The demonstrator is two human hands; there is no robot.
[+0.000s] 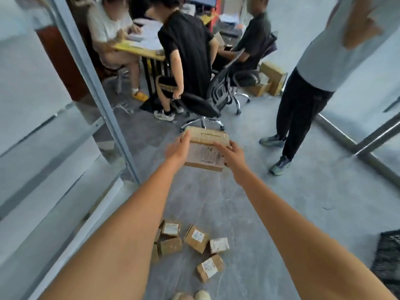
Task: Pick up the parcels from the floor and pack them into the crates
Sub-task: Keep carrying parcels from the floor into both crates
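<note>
Both my arms reach forward and hold a brown cardboard parcel [205, 148] with a white shipping label up in the air. My left hand [178, 147] grips its left side, with the thumb over the top edge. My right hand [230, 154] grips its right side, fingers laid across the label. Several smaller labelled parcels [195, 238] lie scattered on the grey floor below my arms, close to my feet. A dark ribbed crate [387, 258] is cut off by the right edge of the frame.
A black office chair [213, 98] stands just beyond the held parcel. One person [313, 83] stands at the right; others sit around a yellow table [138, 49] at the back. Brown boxes [271, 77] sit behind the chair. A metal-framed glass partition [91, 83] runs along the left.
</note>
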